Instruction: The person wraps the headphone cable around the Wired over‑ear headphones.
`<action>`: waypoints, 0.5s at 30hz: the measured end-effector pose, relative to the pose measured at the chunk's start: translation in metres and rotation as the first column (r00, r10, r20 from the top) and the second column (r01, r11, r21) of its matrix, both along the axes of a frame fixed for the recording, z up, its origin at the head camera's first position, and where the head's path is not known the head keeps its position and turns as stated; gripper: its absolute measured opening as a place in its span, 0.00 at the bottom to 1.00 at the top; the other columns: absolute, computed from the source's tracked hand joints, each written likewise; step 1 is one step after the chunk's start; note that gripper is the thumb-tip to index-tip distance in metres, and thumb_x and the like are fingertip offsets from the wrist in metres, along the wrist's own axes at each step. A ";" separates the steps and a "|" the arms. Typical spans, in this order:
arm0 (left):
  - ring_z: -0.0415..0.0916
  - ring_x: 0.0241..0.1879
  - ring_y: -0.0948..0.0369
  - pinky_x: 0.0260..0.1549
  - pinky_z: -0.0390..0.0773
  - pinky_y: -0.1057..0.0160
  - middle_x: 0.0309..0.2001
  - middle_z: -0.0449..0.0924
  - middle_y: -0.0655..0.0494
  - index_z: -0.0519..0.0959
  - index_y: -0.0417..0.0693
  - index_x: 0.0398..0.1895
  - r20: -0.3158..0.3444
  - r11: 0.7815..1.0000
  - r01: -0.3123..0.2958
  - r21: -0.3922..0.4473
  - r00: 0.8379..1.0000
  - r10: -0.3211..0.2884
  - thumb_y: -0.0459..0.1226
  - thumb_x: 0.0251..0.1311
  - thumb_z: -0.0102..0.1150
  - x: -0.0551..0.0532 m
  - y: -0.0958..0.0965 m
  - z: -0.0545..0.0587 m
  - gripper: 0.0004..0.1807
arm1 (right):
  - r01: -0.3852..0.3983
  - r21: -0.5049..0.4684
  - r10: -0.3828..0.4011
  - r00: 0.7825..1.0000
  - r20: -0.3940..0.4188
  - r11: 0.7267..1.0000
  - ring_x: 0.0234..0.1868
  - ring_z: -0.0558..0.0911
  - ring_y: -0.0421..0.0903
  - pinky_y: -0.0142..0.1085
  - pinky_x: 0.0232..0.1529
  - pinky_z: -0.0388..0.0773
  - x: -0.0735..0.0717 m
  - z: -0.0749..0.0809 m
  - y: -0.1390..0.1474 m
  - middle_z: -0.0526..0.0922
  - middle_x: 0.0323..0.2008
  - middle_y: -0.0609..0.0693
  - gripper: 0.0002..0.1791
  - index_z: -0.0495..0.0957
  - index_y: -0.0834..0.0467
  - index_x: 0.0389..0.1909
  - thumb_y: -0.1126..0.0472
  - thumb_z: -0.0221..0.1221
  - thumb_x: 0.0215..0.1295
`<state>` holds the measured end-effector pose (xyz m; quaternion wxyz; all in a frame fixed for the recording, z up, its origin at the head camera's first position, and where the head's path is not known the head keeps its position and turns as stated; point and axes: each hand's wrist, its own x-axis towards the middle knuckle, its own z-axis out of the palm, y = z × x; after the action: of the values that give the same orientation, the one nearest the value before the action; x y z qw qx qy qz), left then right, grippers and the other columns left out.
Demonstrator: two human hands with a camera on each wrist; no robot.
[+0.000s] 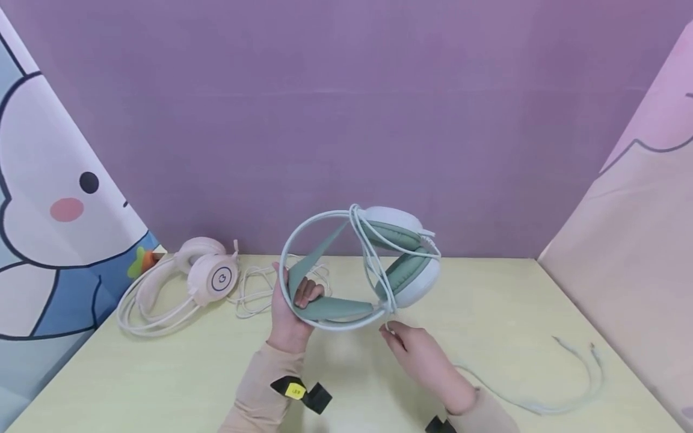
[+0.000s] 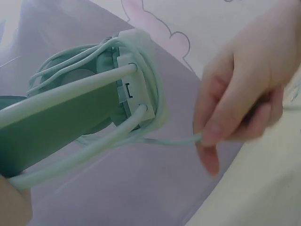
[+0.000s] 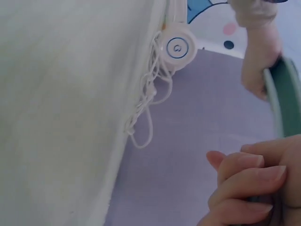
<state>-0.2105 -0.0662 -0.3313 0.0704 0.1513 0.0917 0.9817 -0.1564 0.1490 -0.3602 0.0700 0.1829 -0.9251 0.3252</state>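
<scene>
Light-blue headphones [image 1: 415, 287] with green ear pads and a green inner strap are held up over the table. My left hand [image 1: 291, 313] grips them by the headband, fingers curled round the band and strap. Their cable [image 2: 164, 141] is wound in several turns round the ear cups. Between thumb and finger my right hand [image 1: 419, 355] pinches that cable just below the lower cup, as the left wrist view shows. The cable's loose end [image 1: 541, 411], with two plugs, trails over the table at the right.
White-pink headphones [image 1: 213, 279] lie at the back left of the pale yellow table [image 1: 178, 379], their white cable [image 1: 251, 294] bunched beside them. A purple wall [image 1: 346, 120] stands behind, with cartoon-printed panels [image 1: 54, 180] at both sides.
</scene>
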 end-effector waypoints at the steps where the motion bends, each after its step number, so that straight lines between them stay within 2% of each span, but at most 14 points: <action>1: 0.56 0.09 0.64 0.17 0.59 0.72 0.06 0.65 0.57 0.70 0.46 0.14 -0.011 1.000 -0.011 -0.014 1.000 0.011 0.55 0.69 0.32 0.000 0.000 0.000 0.31 | -0.008 0.006 0.008 1.000 -0.017 1.000 0.17 0.60 0.29 0.25 0.19 0.64 0.001 0.002 0.000 0.67 0.16 0.40 0.08 0.78 0.60 0.33 0.63 0.52 0.68; 5: 0.56 0.09 0.65 0.17 0.56 0.72 0.06 0.66 0.58 0.71 0.47 0.15 -0.040 0.995 -0.058 -0.078 0.998 0.055 0.55 0.69 0.30 -0.003 0.001 -0.001 0.32 | -0.017 0.027 0.018 0.998 -0.061 1.000 0.18 0.63 0.29 0.25 0.21 0.67 0.007 0.014 0.004 0.73 0.18 0.41 0.05 0.79 0.59 0.35 0.64 0.55 0.66; 8: 0.56 0.09 0.66 0.17 0.55 0.72 0.05 0.65 0.59 0.71 0.47 0.15 -0.041 0.985 -0.101 -0.137 0.995 0.096 0.55 0.69 0.28 -0.003 0.002 -0.001 0.32 | 0.001 0.063 0.004 0.997 -0.083 0.998 0.17 0.62 0.30 0.25 0.19 0.65 0.009 0.021 0.008 0.70 0.16 0.39 0.03 0.79 0.57 0.31 0.65 0.57 0.64; 10: 0.56 0.09 0.66 0.17 0.56 0.72 0.05 0.65 0.60 0.72 0.48 0.17 -0.041 0.971 -0.143 -0.193 0.990 0.137 0.55 0.69 0.29 -0.003 0.003 -0.001 0.31 | 0.022 0.083 -0.014 0.995 -0.094 0.996 0.17 0.61 0.30 0.25 0.19 0.64 0.009 0.025 0.011 0.68 0.15 0.38 0.03 0.79 0.56 0.30 0.65 0.58 0.62; 13: 0.57 0.08 0.66 0.18 0.60 0.71 0.05 0.64 0.62 0.73 0.49 0.20 -0.046 0.929 -0.214 -0.302 0.977 0.210 0.55 0.69 0.29 -0.001 0.005 -0.001 0.29 | 0.043 0.113 -0.033 0.995 -0.095 0.993 0.17 0.61 0.30 0.25 0.19 0.64 0.009 0.029 0.015 0.66 0.14 0.38 0.03 0.79 0.56 0.29 0.66 0.59 0.61; 15: 0.58 0.08 0.67 0.18 0.61 0.71 0.06 0.65 0.64 0.74 0.51 0.21 -0.054 0.879 -0.271 -0.393 0.961 0.272 0.55 0.69 0.29 0.000 0.007 -0.001 0.28 | 0.060 0.140 -0.046 0.994 -0.101 0.988 0.17 0.62 0.30 0.25 0.19 0.64 0.009 0.031 0.017 0.67 0.15 0.38 0.03 0.80 0.56 0.30 0.66 0.60 0.60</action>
<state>-0.2102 -0.0593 -0.3322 -0.0385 0.1181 0.3085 0.9431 -0.1477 0.1661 -0.3292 0.1102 0.1782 -0.9461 0.2468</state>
